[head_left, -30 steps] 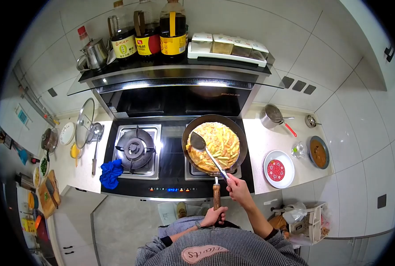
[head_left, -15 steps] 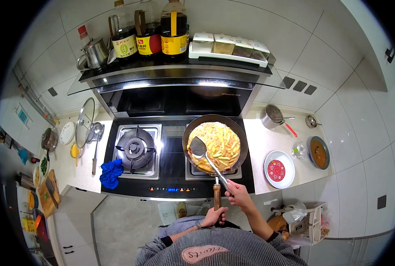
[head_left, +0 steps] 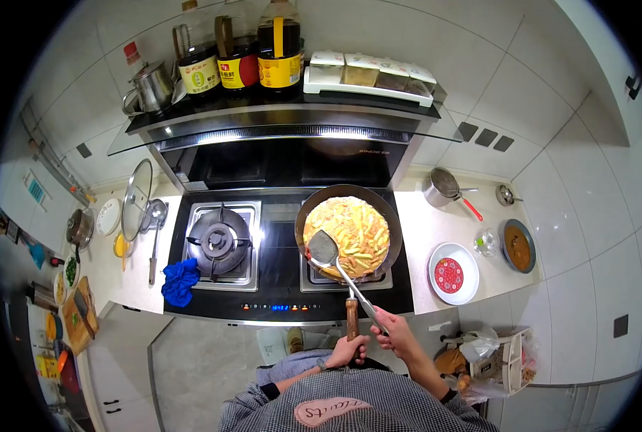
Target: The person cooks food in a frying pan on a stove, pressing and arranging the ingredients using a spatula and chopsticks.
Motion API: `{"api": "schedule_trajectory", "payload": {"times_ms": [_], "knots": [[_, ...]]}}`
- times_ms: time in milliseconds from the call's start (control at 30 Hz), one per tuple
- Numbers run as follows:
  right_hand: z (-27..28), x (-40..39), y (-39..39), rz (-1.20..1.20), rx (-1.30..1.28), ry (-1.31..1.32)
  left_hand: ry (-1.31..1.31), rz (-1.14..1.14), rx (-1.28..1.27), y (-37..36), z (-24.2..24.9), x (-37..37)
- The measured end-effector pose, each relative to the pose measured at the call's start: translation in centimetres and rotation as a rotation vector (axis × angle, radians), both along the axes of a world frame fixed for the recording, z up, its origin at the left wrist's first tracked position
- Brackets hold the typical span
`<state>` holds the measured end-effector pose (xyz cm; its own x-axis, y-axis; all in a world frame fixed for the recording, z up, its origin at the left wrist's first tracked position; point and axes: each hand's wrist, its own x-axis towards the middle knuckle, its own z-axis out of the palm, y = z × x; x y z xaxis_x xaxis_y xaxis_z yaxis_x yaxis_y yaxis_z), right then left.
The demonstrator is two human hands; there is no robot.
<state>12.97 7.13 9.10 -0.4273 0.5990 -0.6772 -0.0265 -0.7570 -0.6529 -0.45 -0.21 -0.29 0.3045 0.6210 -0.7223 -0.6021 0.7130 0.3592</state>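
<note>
A dark wok (head_left: pixel 395 237) sits on the right burner, holding yellow strips of food (head_left: pixel 357 227) in a thick, pale orange mixture. My left hand (head_left: pixel 348 351) is wrapped round the wok's wooden handle (head_left: pixel 352 317). In my right hand (head_left: pixel 395 335) is the metal handle of a spatula (head_left: pixel 324 247), which slants up to the left. Its blade lies against the food at the wok's left side. The right hand is just right of the wok handle.
The left burner (head_left: pixel 219 241) carries no pan; a blue cloth (head_left: pixel 181 282) lies beside it. On the right counter are a white bowl (head_left: pixel 472 277), a saucepan (head_left: pixel 442 189) and a bowl of brown sauce (head_left: pixel 519 246). Bottles (head_left: pixel 278 47) stand on the shelf above.
My right hand has moved slightly down and to the right, drawing the spatula blade a little lower in the wok. The left hand keeps its hold on the handle.
</note>
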Motion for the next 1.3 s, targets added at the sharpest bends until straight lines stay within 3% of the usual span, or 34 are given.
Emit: {"api": "schedule_trajectory", "payload": {"times_ms": [433, 533, 600, 733, 800, 1133, 1300], "knots": [[-1.1, 0.7, -1.2, 0.006, 0.082, -0.017, -0.022, -0.011, -0.013, 0.1, -0.4, 0.0], [-0.6, 1.0, -1.1, -0.045, -0.018, 0.036, -0.051, -0.001, -0.014, 0.0, -0.4, 0.0], [-0.9, 1.7, -0.6, -0.120, -0.253, 0.295, -0.056, -0.002, -0.011, 0.0, -0.6, 0.0], [-1.8, 2.9, 0.1, -0.201, -0.421, 0.349, -0.037, -0.001, -0.003, 0.0, -0.2, -0.1], [-2.7, 4.2, 0.4, -0.157, -0.620, 0.653, -0.034, -0.001, -0.006, 0.1, 0.3, -0.1], [-1.7, 6.9, 1.4, -0.363, -0.507, 0.522, -0.065, -0.015, 0.021, 0.0, -0.3, -0.3], [-2.5, 6.2, 0.6, -0.317, -0.567, 0.582, -0.077, -0.026, 0.021, 0.0, -0.1, -0.5]]}}
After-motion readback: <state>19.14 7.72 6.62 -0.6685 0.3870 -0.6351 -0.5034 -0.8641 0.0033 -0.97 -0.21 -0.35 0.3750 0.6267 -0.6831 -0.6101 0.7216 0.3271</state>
